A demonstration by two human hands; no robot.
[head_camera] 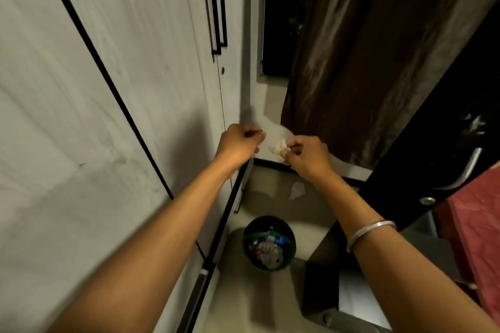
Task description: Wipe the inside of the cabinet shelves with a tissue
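A tall white cabinet (113,67) with black trim fills the left, its doors closed, with two black-framed handles (216,16) near the top. My right hand (305,157) pinches a small crumpled white tissue (278,147) in front of the wall. My left hand (239,143) is curled a little to the left of the tissue, near the cabinet's right edge. It holds nothing that I can see. Both arms reach forward, and a silver bangle (368,232) sits on my right forearm. The cabinet's shelves are hidden behind the doors.
A dark round waste bin (269,243) with crumpled paper inside stands on the floor below my hands. Another scrap of tissue (296,189) lies on the floor by the wall. A brown curtain (365,62) hangs at right, beside a dark door (438,143) with a metal handle.
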